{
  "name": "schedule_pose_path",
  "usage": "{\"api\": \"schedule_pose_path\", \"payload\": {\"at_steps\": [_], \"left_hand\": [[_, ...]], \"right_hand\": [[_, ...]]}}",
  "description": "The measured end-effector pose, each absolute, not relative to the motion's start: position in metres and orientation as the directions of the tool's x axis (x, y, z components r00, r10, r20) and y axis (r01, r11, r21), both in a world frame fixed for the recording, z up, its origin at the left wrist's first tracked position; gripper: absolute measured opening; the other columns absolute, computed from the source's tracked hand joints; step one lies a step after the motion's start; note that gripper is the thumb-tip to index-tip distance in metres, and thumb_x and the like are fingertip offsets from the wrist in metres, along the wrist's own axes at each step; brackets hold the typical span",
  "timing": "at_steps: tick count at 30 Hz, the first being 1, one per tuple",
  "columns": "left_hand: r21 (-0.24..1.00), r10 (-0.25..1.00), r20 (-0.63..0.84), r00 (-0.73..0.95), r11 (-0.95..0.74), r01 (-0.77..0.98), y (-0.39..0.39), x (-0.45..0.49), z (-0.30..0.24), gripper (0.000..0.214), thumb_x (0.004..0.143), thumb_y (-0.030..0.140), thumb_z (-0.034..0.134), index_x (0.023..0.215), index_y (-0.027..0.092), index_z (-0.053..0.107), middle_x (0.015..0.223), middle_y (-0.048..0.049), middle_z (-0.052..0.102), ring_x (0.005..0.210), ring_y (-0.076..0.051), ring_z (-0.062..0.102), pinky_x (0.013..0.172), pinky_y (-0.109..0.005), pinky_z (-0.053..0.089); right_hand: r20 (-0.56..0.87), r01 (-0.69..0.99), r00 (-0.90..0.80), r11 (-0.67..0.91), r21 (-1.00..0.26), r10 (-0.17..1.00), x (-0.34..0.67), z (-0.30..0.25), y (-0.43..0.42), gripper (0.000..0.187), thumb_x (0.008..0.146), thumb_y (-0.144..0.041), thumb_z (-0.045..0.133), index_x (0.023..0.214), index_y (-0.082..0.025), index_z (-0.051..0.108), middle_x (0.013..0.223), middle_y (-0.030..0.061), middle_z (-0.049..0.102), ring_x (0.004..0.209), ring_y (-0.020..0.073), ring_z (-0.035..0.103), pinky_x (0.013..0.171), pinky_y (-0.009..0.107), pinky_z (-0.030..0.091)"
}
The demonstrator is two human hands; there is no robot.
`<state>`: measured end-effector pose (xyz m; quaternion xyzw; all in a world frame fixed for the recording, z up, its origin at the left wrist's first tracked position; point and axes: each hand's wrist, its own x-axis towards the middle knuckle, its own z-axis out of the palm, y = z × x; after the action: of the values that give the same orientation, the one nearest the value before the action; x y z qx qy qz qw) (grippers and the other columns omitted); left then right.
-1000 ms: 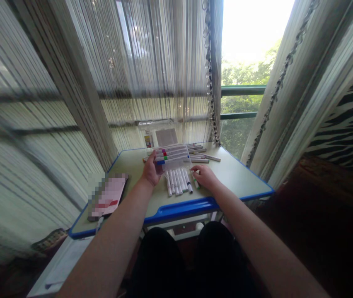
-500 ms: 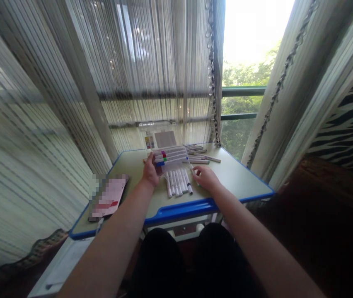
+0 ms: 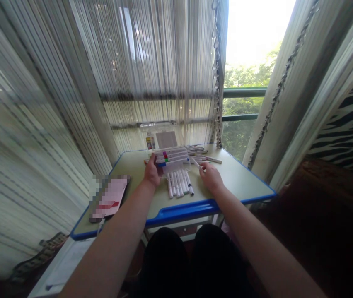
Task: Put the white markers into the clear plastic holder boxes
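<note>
My left hand (image 3: 153, 172) grips the left side of a clear plastic marker case (image 3: 178, 166), its lid (image 3: 165, 138) raised at the back. Inside the case, several white markers lie sideways, with purple, red, green and blue bands at their left ends. My right hand (image 3: 210, 175) pinches a white marker (image 3: 196, 163) just right of the case, its tip pointing up and left. In front of the case, a row of white markers (image 3: 178, 183) lies on the desk, one with a black band. More markers (image 3: 207, 159) lie loose behind and right of the case.
The desk (image 3: 238, 178) has a blue rim and a pen groove (image 3: 185, 209) at its near edge. A pink, partly blurred flat thing (image 3: 114, 196) lies at its left side. Sheer curtains (image 3: 151, 74) and a window stand right behind the desk.
My right hand has shifted slightly right and up, and the white marker in it now shows more clearly, tilted up and left. My left hand keeps its hold on the case.
</note>
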<state>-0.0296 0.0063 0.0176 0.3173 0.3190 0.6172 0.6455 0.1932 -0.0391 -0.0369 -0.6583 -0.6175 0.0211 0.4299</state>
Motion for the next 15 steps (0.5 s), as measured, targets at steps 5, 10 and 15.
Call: {"api": "schedule_pose_path", "payload": {"at_steps": [5, 10, 15], "left_hand": [[0.811, 1.000, -0.010, 0.006, 0.012, -0.586, 0.014, -0.031, 0.014, 0.029, 0.091, 0.043, 0.056, 0.097, 0.018, 0.070, 0.081, -0.0029, 0.076, 0.061, -0.013, 0.069, 0.054, -0.021, 0.049], [0.802, 0.999, -0.023, 0.027, 0.034, -0.597, 0.010, -0.030, 0.017, 0.030, 0.094, 0.042, 0.054, 0.094, 0.016, 0.070, 0.077, -0.0028, 0.076, 0.060, -0.013, 0.068, 0.054, -0.022, 0.049], [0.788, 0.997, -0.063, 0.042, 0.076, -0.611, 0.003, -0.028, 0.022, 0.032, 0.093, 0.041, 0.056, 0.101, 0.015, 0.071, 0.072, -0.0031, 0.075, 0.058, -0.015, 0.068, 0.053, -0.024, 0.051]], "right_hand": [[0.666, 0.691, 0.326, 0.312, -0.652, 0.671, 0.192, -0.038, -0.035, 0.039, 0.091, -0.019, 0.042, 0.126, -0.016, 0.059, 0.109, 0.0148, 0.067, 0.096, 0.0240, 0.064, 0.093, 0.042, 0.051], [0.752, 0.673, 0.285, 0.434, -0.598, 0.594, 0.190, -0.033, -0.042, 0.043, 0.092, -0.018, 0.038, 0.126, -0.024, 0.063, 0.108, 0.0118, 0.061, 0.095, 0.0220, 0.062, 0.092, 0.041, 0.052], [0.740, 0.547, 0.252, 0.538, -0.641, 0.624, 0.188, -0.029, -0.049, 0.040, 0.092, -0.026, 0.040, 0.126, -0.022, 0.063, 0.107, 0.0102, 0.064, 0.084, 0.0193, 0.064, 0.078, 0.037, 0.058]]}}
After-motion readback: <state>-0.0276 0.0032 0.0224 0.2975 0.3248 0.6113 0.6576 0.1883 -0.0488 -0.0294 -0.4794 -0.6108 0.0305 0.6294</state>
